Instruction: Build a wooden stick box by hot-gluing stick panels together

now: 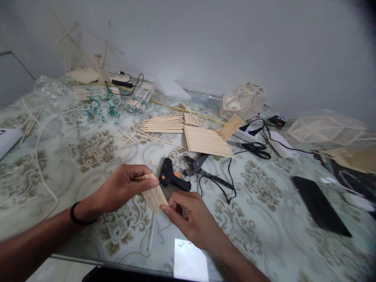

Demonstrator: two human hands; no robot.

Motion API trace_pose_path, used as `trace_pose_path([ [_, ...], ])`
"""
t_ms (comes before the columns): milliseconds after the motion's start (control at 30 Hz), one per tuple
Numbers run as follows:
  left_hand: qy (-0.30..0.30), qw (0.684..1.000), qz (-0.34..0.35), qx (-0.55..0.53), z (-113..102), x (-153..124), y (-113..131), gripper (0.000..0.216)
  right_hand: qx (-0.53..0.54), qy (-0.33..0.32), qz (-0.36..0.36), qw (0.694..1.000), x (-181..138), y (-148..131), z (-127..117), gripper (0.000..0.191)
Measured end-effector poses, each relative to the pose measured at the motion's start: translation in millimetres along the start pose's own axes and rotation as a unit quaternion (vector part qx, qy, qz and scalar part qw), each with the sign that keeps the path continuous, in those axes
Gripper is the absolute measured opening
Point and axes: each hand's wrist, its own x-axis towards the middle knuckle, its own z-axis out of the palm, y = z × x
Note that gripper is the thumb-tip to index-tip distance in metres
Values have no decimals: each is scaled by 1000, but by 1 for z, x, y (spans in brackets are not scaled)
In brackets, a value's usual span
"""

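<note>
Between my two hands is a small panel of wooden sticks [153, 196] laid side by side, tilted above the table. My left hand [129, 186] pinches its upper left end, thumb on top. At its lower right corner, my right hand [188, 215] grips the edge between thumb and fingers. Just beyond the panel lies a black glue gun [173, 176], with a black cutter tool [205, 170] to its right. A larger stick panel [205, 140] with a small upright piece [232, 126] rests farther back, beside a fan of loose sticks [164, 123].
Black scissors [257, 150] lie by a white power strip [249, 135] and cables. A dark phone [320, 205] is at right. Bagged stick frames [243, 100], packs of sticks [139, 98] and a stick-built model [88, 72] stand along the back. A white cable [37, 150] curves at left.
</note>
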Motion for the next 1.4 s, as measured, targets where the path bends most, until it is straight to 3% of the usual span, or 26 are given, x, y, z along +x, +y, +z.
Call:
trace_pose_path([
  [267, 13, 999, -17, -42, -2, -1, 5, 33, 40, -23, 16, 999, 2, 2, 2, 35],
  [467, 24, 998, -20, -48, -2, 0, 4, 33, 47, -23, 3, 999, 3, 4, 3, 46],
  [833, 7, 998, -12, -55, 0, -3, 4, 27, -6, 7, -45, 999, 1, 6, 7, 31],
  [1167, 10, 999, 23, -24, 1, -1, 5, 25, -13, 8, -86, 996, 0, -2, 3, 36],
  [1400, 25, 999, 39, 18, 5, 1, 3, 27, -36, 25, -58, 997, 0, -1, -1, 40],
])
